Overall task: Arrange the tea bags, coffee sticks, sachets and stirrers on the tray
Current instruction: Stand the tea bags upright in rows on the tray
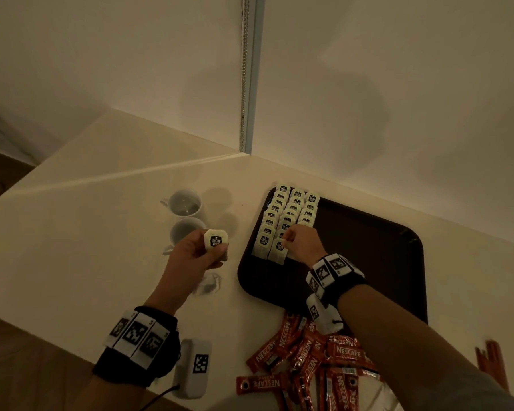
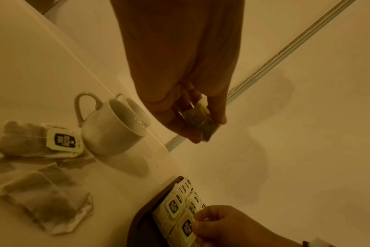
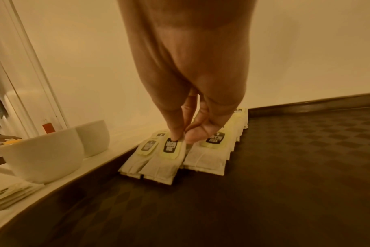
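A dark tray (image 1: 368,247) lies on the white table against the wall. Three rows of tea bags (image 1: 291,209) overlap along its left side. My right hand (image 1: 288,240) pinches the top edge of the front tea bag (image 3: 165,163) in the middle row, between thumb and forefinger. My left hand (image 1: 204,250) is raised left of the tray and grips a small stack of tea bags (image 1: 216,240) with the label facing up. A heap of red coffee sticks (image 1: 309,360) lies on the table in front of the tray, partly under my right forearm.
Two white cups (image 1: 186,203) stand left of the tray, and loose tea bags (image 2: 38,142) lie near them. A white marker box (image 1: 195,367) sits at the table's front edge. Thin red sticks (image 1: 490,357) lie at far right. The tray's right part is bare.
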Demonstrator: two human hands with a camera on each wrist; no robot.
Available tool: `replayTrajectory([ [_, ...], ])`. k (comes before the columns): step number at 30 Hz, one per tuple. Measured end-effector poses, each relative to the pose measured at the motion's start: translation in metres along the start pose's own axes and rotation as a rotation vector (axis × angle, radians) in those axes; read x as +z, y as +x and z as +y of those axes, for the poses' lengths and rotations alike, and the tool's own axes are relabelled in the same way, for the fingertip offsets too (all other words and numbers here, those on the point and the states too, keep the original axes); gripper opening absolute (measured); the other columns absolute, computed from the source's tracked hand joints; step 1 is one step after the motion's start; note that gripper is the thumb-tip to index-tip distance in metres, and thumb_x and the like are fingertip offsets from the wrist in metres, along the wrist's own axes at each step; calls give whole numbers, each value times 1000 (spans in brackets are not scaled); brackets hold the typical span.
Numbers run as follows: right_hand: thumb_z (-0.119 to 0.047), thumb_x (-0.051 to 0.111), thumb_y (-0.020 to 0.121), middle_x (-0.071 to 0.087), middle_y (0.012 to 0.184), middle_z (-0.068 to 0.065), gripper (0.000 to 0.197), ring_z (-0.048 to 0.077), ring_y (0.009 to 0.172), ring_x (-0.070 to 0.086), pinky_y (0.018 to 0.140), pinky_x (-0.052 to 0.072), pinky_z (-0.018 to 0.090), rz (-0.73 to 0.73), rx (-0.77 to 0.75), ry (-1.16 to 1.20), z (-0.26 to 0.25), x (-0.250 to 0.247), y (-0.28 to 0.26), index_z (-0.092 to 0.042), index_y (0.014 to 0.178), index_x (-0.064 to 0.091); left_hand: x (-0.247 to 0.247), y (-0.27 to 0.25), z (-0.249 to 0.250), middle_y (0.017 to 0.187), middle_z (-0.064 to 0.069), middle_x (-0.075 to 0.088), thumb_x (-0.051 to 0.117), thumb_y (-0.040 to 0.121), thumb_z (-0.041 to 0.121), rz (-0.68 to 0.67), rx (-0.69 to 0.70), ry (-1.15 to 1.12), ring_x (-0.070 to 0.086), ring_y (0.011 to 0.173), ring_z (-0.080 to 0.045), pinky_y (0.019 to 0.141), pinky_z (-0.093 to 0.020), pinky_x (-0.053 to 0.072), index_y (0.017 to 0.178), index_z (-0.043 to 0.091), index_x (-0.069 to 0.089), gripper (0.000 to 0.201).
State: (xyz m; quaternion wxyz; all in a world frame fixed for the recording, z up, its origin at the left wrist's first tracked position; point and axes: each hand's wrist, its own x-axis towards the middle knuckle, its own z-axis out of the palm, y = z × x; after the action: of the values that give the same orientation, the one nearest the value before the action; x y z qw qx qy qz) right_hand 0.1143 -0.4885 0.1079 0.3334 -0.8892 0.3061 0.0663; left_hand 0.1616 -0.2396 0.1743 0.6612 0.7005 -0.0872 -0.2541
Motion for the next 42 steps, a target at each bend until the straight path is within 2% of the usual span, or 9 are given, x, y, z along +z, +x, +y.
replayTrajectory([
  [6, -25, 70, 83, 58, 98, 6, 24, 15, 87, 53, 73, 43, 26, 70, -29, -2, -6, -4, -4, -8, 98, 61, 8, 2, 2, 83, -10, 70, 67, 84, 5, 17, 9, -68, 66, 75, -15, 68, -21, 55, 100, 3, 66, 16],
  [10, -34, 62, 88, 64, 94, 3, 20, 8, 82, 56, 70, 44, 13, -54, -341, 351, -65, -41, -35, -19, 100, 65, 16, 5, 18, 87, -10, 72, 64, 86, 8, -14, 101, -54, 66, 81, -11, 72, -18, 52, 91, 11, 70, 8],
  [15, -20, 71, 83, 62, 73, -8, 12, -2, 65, 53, 63, 41, 8, -102, -662, 286, -125, -80, -63, -14, 93, 68, 31, 12, 44, 84, -6, 70, 58, 90, 5, -82, 218, -150, 67, 79, -13, 72, -26, 56, 101, 9, 60, 12],
  [17, -16, 70, 83, 64, 70, -3, 9, 0, 62, 55, 62, 41, 8, -44, -696, 249, -132, -89, -65, -11, 90, 68, 36, 13, 50, 86, -6, 71, 56, 91, 2, -119, 259, -153, 68, 83, -17, 75, -30, 57, 104, 6, 58, 14],
  [21, -14, 71, 81, 63, 69, -7, 4, 1, 64, 57, 61, 41, 8, -41, -747, 161, -140, -104, -75, -14, 85, 70, 41, 11, 58, 81, 3, 72, 61, 84, -2, -170, 263, -150, 67, 79, -8, 71, -18, 52, 95, 7, 65, 15],
  [26, -16, 71, 82, 64, 68, -7, 6, 1, 60, 57, 61, 42, 10, -27, -768, 64, -147, -111, -91, -11, 85, 71, 46, 10, 62, 90, -16, 66, 60, 81, -14, -195, 306, -169, 62, 83, -15, 77, -23, 53, 100, -9, 62, 19],
  [31, -15, 70, 82, 65, 72, -4, 5, -1, 60, 55, 60, 41, 9, -7, -772, -15, -151, -118, -100, -12, 86, 70, 51, 1, 64, 70, 8, 70, 55, 86, -7, -219, 299, -189, 63, 68, -1, 64, -15, 50, 87, 9, 64, 18],
  [38, -18, 71, 82, 66, 74, -4, 6, -2, 62, 54, 62, 42, 10, 7, -782, -16, -151, -120, -105, -14, 86, 71, 44, 3, 66, 77, 7, 69, 58, 83, -4, -303, 303, -223, 64, 73, -5, 67, -20, 52, 97, 5, 60, 18],
  [42, -17, 71, 82, 66, 74, -3, 6, 0, 63, 55, 62, 42, 11, -2, -786, -21, -153, -120, -106, -13, 86, 70, 46, -2, 67, 65, 10, 68, 53, 88, -6, -254, 306, -168, 62, 62, 2, 59, -12, 48, 83, 9, 63, 19],
])
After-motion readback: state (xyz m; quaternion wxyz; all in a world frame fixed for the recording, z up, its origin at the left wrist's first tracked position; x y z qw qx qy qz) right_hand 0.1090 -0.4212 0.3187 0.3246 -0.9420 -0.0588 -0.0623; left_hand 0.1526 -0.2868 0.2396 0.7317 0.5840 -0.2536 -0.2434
